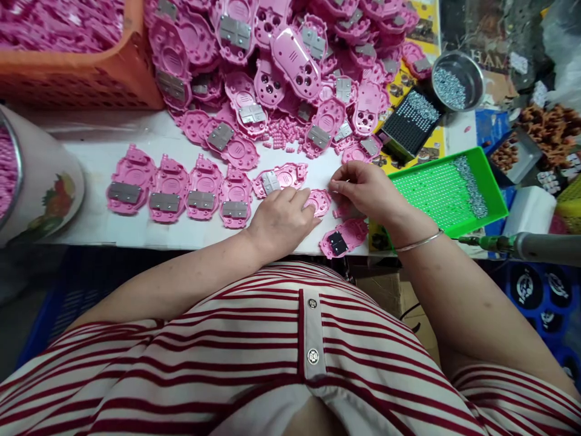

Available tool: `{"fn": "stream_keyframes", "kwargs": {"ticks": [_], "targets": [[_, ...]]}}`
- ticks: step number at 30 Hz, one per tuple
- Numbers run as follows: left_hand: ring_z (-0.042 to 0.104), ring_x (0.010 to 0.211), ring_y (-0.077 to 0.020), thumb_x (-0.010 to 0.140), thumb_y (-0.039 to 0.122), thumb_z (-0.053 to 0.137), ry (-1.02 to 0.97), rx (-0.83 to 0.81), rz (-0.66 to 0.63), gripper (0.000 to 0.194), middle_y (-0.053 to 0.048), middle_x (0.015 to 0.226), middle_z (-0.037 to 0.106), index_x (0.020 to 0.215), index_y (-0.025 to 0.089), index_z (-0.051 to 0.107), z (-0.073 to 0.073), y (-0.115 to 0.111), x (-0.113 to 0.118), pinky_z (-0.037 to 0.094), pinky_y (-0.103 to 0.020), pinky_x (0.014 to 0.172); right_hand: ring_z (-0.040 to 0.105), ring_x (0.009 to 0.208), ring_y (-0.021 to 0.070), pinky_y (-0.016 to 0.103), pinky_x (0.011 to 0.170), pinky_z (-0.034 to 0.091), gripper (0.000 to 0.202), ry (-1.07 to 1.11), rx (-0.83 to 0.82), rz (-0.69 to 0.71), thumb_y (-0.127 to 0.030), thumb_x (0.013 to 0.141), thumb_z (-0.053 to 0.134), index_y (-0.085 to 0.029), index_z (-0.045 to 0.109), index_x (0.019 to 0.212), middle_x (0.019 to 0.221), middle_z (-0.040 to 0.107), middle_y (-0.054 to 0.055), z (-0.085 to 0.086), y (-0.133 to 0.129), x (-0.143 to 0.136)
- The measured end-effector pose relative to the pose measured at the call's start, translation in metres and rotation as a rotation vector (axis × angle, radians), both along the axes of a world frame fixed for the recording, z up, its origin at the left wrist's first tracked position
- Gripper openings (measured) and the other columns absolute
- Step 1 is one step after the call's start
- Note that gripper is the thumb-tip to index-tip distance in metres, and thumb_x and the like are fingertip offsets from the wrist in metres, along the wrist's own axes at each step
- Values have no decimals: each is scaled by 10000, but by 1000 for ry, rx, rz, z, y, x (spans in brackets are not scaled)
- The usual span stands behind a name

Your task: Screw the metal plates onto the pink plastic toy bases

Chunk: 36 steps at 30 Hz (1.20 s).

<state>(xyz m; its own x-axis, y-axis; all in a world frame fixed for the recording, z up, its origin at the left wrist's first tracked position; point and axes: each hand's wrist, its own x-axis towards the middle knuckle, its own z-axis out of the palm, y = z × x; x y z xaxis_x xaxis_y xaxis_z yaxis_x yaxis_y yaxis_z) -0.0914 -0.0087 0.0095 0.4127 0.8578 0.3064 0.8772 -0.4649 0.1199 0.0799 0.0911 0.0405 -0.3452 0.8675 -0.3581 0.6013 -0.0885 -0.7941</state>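
My left hand (282,223) lies over pink plastic shells in front of me, its fingers bent and close together; what they grip is hidden. One shell with a metal plate (280,178) shows above those fingers, and a round pink part (319,203) shows to their right. My right hand (363,188) is just right of that part, thumb and index finger pinched; anything between them is too small to make out. Below it lies a pink shell with a black piece (344,238). To the left, several shells with grey plates (202,188) lie in a row.
A large heap of pink shells (295,63) fills the back. An orange basket (82,75) and a white container (49,175) stand left. Right are a green tray (436,188), a black tray (403,124), a metal bowl (458,82) and an electric screwdriver (535,247).
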Motion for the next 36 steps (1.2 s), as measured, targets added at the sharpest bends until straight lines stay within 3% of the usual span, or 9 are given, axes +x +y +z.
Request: {"fn": "stream_keyframes", "kwargs": {"ticks": [3, 8, 17, 24, 29, 33, 36], "targets": [[630, 863, -253, 948, 322, 615, 12, 25, 5, 235, -129, 1041, 729, 865, 143, 743, 0, 0, 0, 474, -376, 723, 480, 488, 59, 217, 480, 366, 107, 62, -8, -56, -102, 770, 701, -155, 607, 770, 565, 566, -42, -1, 1, -1], [642, 845, -247, 947, 331, 612, 35, 68, -1, 246, -116, 1054, 737, 847, 147, 741, 0, 0, 0, 486, -363, 707, 452, 439, 52, 227, 444, 349, 108, -46, -78, 17, -152, 821, 668, -133, 666, 715, 516, 552, -32, 4, 3, -5], [657, 836, -249, 939, 328, 624, 17, 89, -12, 235, -120, 1062, 741, 844, 145, 737, 1, 1, -1, 494, -355, 678, 428, 414, 72, 266, 459, 330, 247, -172, -153, 125, -173, 781, 740, -171, 608, 572, 445, 504, -32, 5, 21, -14], [656, 868, -255, 961, 341, 590, 21, 28, -3, 268, -124, 1076, 735, 869, 142, 744, 1, 2, 0, 497, -364, 710, 437, 426, 81, 269, 487, 338, 251, -352, 39, 152, -218, 777, 751, -177, 584, 593, 430, 488, -39, 0, 19, -18], [649, 872, -257, 958, 336, 595, 28, 28, 1, 258, -122, 1081, 731, 869, 146, 745, -1, 1, 0, 494, -371, 721, 481, 462, 95, 279, 524, 378, 308, -280, 10, 144, -356, 867, 663, -183, 545, 640, 495, 534, -17, -2, 15, -13], [641, 885, -262, 959, 334, 595, 25, 9, 0, 250, -127, 1077, 724, 881, 146, 741, -1, 0, -1, 484, -376, 726, 499, 537, 104, 305, 607, 399, 304, -305, 196, 88, -385, 924, 555, -163, 603, 721, 615, 596, 21, 12, 6, -5], [637, 890, -263, 962, 333, 588, 22, -7, -7, 250, -128, 1075, 721, 886, 146, 735, -1, 1, 0, 479, -377, 729, 536, 665, 130, 319, 680, 400, 175, -417, 359, 233, -284, 876, 597, -151, 693, 815, 770, 657, 58, 25, -8, 8]]}}
